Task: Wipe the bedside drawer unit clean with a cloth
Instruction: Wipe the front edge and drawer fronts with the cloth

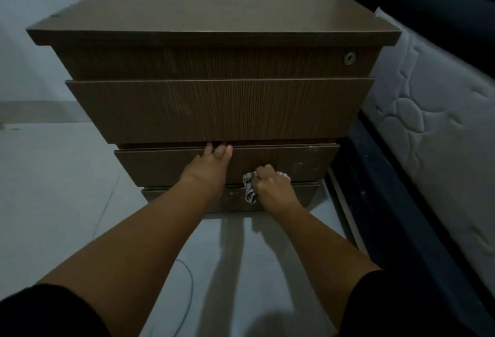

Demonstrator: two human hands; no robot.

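The brown wooden drawer unit (214,68) stands on the floor in front of me, with a round lock (349,58) on its top drawer. The second drawer (219,111) juts out a little. My left hand (211,162) hooks its fingertips over the top edge of the third drawer (302,162), under the second drawer's lower rim. My right hand (270,186) holds a crumpled pale checked cloth (250,189) against the lower part of the third drawer's front, near the bottom drawer (187,197).
A white quilted mattress (439,122) on a dark bed frame (396,202) stands close on the right. Pale tiled floor (53,175) lies to the left and below me. A thin cable (187,291) runs on the floor near my left arm.
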